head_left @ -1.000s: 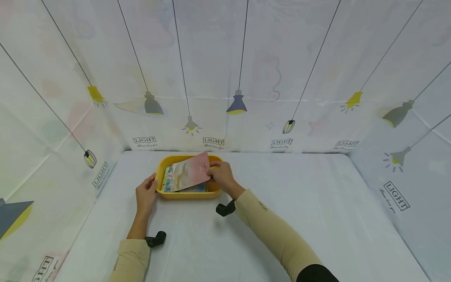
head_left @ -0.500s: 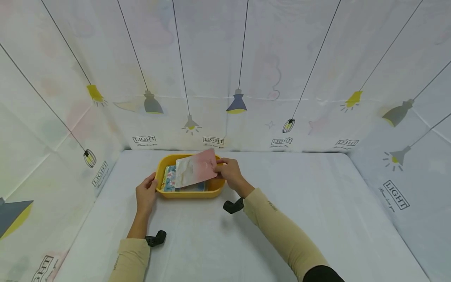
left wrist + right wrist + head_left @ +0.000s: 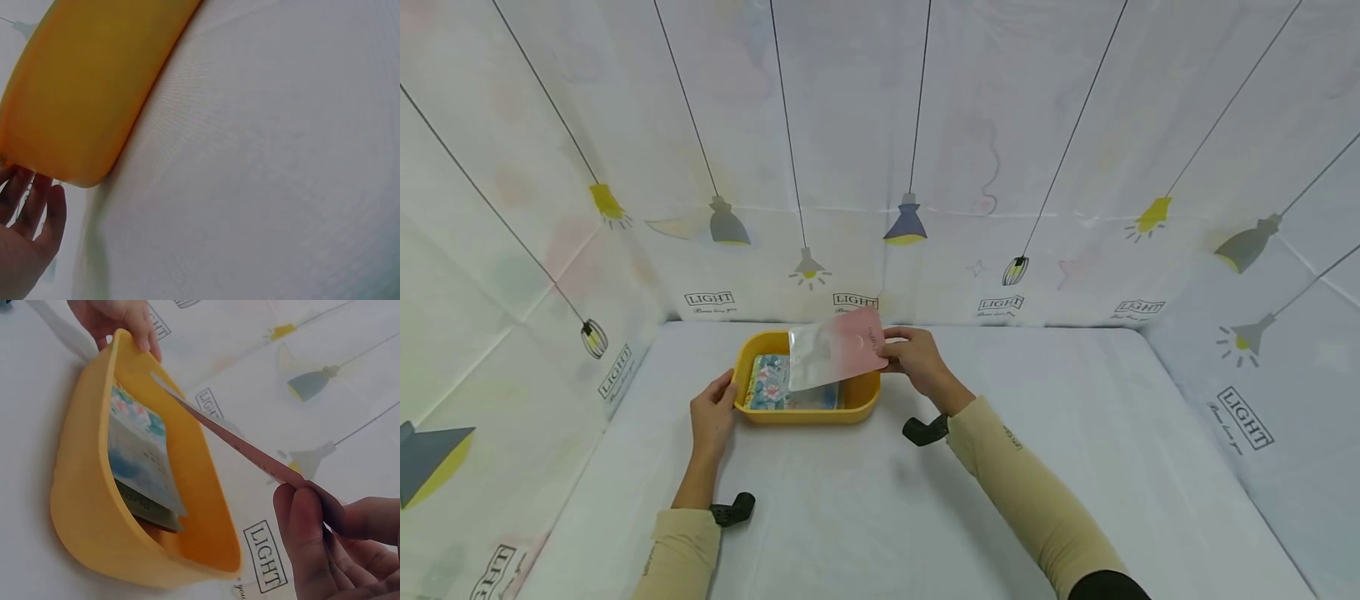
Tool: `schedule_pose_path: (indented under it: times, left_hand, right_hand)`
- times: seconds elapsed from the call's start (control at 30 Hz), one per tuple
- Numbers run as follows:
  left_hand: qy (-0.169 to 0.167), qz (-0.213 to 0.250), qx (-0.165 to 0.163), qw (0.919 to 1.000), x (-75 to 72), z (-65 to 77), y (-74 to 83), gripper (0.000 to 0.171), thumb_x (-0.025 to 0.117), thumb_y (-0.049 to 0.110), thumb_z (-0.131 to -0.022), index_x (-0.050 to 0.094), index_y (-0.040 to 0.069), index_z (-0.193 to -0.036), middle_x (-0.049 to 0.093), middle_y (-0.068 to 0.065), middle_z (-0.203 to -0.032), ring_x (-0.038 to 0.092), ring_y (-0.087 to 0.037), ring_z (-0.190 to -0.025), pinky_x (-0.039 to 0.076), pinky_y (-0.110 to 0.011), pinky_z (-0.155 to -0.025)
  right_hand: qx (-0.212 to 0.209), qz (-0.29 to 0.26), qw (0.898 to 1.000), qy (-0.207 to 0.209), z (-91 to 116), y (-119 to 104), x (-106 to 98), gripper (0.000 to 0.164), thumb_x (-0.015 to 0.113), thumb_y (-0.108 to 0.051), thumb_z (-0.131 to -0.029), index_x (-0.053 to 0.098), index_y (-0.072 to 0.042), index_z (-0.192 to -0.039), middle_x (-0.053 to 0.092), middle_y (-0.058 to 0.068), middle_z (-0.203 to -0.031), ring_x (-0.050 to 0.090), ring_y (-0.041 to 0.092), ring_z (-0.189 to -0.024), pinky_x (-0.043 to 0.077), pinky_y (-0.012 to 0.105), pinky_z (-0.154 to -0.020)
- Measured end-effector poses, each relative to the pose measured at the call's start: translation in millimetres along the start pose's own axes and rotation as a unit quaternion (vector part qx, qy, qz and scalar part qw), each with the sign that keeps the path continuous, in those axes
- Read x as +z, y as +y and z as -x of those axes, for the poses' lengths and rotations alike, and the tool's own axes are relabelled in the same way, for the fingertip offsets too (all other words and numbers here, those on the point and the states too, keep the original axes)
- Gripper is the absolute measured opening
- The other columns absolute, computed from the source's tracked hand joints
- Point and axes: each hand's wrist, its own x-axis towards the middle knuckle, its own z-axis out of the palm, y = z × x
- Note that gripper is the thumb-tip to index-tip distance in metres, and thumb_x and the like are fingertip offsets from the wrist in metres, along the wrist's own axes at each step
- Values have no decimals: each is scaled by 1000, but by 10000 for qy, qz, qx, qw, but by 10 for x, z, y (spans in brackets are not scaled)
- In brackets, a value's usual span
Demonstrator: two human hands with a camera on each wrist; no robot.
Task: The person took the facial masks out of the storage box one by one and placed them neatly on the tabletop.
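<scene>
My right hand (image 3: pixel 921 362) pinches the right edge of a flat pink-and-white packet (image 3: pixel 838 350) between thumb and fingers. In the right wrist view this packet (image 3: pixel 231 437) appears edge-on, tilted above the opening of a yellow plastic basket (image 3: pixel 81 487). Several more flat packets lie inside the basket, among them a blue floral packet (image 3: pixel 769 382); a packet edge with lettering (image 3: pixel 147 506) shows beneath it. At the basket's left end, my left hand (image 3: pixel 711 417) rests its fingers against the outside. The left wrist view shows these fingers (image 3: pixel 57 212) nearly straight, tips at the basket wall.
The basket stands near the back of a white-covered table (image 3: pixel 1037 467). Behind it rises a white curtain (image 3: pixel 835 125) printed with hanging lamps, also covering both sides. Dark wrist cameras (image 3: pixel 925 431) protrude beside both wrists.
My right hand has moved right and slightly up with the pink-and-white packet, showing more of the floral packet beneath. The left hand and basket have stayed in place.
</scene>
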Motion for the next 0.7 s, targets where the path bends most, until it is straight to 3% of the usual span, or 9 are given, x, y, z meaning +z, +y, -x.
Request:
schedule_pose_path:
  times: [0.37,0.7]
  left_hand:
    - [-9,43,-51,10000,-8,5,11,41,47,23,-103,50,14,-143,52,-7,-145,51,-19,-128,47,-10,-92]
    - [-54,77,-13,10000,-9,0,-5,41,47,23,-103,49,14,-144,51,-5,-146,51,-19,-129,46,-11,-93]
  right_hand:
    - [-83,15,9999,-93,39,-34,-347,40,64,-5,-91,56,0,-130,69,16,-104,70,16,-75,60,28,-74]
    - [57,-289,9996,-4,43,6,-748,45,64,-5,-91,51,2,-134,68,7,-96,69,15,-75,59,25,-71]
